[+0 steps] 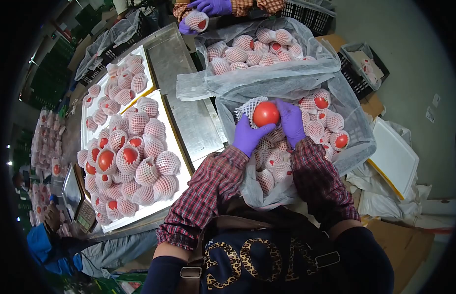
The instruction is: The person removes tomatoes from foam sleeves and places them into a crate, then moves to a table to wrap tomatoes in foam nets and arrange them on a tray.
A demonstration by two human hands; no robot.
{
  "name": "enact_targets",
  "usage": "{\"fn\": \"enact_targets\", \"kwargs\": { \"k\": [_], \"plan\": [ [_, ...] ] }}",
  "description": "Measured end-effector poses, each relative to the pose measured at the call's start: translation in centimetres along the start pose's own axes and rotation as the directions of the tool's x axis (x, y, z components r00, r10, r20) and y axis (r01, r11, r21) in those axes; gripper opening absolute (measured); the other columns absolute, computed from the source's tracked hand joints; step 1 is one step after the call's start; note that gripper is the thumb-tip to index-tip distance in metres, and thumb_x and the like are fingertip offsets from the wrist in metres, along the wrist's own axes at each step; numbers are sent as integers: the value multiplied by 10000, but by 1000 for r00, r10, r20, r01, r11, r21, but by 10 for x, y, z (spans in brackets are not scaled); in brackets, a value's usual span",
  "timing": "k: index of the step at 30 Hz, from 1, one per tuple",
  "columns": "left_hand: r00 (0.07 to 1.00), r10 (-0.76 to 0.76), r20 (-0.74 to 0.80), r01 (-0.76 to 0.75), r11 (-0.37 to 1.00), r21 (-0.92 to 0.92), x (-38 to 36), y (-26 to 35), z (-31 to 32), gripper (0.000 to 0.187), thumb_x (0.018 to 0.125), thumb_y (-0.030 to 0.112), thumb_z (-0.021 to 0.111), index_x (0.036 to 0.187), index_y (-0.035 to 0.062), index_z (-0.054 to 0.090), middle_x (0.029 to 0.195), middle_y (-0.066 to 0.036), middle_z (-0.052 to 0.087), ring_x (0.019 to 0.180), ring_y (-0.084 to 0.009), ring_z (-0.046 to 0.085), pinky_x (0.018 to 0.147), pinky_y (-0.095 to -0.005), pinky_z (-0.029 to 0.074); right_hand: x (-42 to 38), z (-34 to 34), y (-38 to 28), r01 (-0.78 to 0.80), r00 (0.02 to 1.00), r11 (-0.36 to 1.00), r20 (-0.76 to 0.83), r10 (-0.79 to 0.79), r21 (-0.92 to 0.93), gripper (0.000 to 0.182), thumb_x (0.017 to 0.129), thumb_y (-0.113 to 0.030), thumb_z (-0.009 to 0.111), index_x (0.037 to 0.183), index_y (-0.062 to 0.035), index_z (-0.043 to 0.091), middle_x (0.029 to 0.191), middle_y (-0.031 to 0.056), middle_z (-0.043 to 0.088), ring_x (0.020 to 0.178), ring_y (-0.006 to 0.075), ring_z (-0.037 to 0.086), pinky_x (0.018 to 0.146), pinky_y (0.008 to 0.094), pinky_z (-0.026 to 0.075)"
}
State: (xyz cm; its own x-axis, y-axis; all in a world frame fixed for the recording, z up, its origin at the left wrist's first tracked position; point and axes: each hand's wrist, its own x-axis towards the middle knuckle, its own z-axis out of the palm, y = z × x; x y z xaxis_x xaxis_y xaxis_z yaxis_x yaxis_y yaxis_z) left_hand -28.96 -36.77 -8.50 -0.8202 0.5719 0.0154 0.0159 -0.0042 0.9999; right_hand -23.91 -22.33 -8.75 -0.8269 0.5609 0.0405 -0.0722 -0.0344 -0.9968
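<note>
Both my hands wear purple gloves above a crate lined with thin white sheeting point(358, 122). Between them is a smooth red tomato point(266, 114), partly out of a white foam net sleeve point(247, 109) on its left side. My left hand point(250, 134) is closed around the sleeve and the tomato, its thumb under the fruit. My right hand point(291, 121) presses its fingers against the tomato's right side. Below and beside them, several tomatoes in foam nets point(314, 130) fill the crate.
Left, white trays point(108, 226) hold many netted tomatoes on a metal table point(171, 63). Beyond my crate, a second lined crate point(267, 81) holds more, where a co-worker's purple-gloved hand point(211, 7) handles a netted tomato point(196, 21). A white lid point(392, 154) leans at right.
</note>
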Motion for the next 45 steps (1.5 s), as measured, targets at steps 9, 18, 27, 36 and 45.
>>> {"fn": "enact_targets", "kwargs": {
  "k": [9, 18, 27, 36, 45],
  "plan": [
    [861, -161, 482, 509, 282, -814, 11, 16, -16, 620, 891, 405, 457, 1301, -31, 295, 1286, -224, 402, 1152, -321, 460, 984, -404, 388, 13, -6, 23, -227, 974, 932, 83, 212, 284, 301, 853, -257, 569, 1048, -29, 574, 979, 89, 601, 862, 149, 569, 761, 256, 447],
    [743, 142, 654, 660, -322, -679, 5, 27, -28, 603, 855, 339, 515, 1297, -12, 305, 1344, -232, 309, 1237, -348, 337, 1031, -506, 275, -15, 18, -10, -341, 787, 891, 610, 97, 299, 385, 856, -42, 461, 1235, -36, 395, 1214, 103, 473, 1140, 161, 444, 979, 273, 361],
    [996, -61, 72, 75, 974, -213, -9, 32, -22, 673, 697, 148, 683, 1276, 75, 349, 1152, -110, 486, 1058, -195, 495, 920, -325, 406, -14, -5, -3, 428, 901, 885, 164, -401, -184, 256, 757, 22, 563, 1013, 7, 565, 941, 95, 553, 883, 208, 534, 785, 290, 442],
    [778, 161, -607, -282, 953, -109, -88, 82, -200, 604, 709, 12, 580, 1272, 51, 364, 1176, -108, 469, 1046, -200, 491, 911, -303, 405, -32, 26, -4, 67, 790, 884, 566, 236, -462, 193, 817, -107, 581, 973, 2, 620, 907, 101, 617, 821, 166, 587, 728, 259, 458],
    [121, 509, -852, 725, 541, 427, -232, -63, -390, 569, 751, 176, 555, 1255, 2, 354, 1251, -210, 413, 1144, -343, 409, 976, -409, 318, -48, 29, 27, -60, 443, 504, 430, 787, -861, 389, 807, -256, 572, 1110, -15, 543, 966, 165, 591, 870, 227, 576, 761, 317, 456]
  ]
}}
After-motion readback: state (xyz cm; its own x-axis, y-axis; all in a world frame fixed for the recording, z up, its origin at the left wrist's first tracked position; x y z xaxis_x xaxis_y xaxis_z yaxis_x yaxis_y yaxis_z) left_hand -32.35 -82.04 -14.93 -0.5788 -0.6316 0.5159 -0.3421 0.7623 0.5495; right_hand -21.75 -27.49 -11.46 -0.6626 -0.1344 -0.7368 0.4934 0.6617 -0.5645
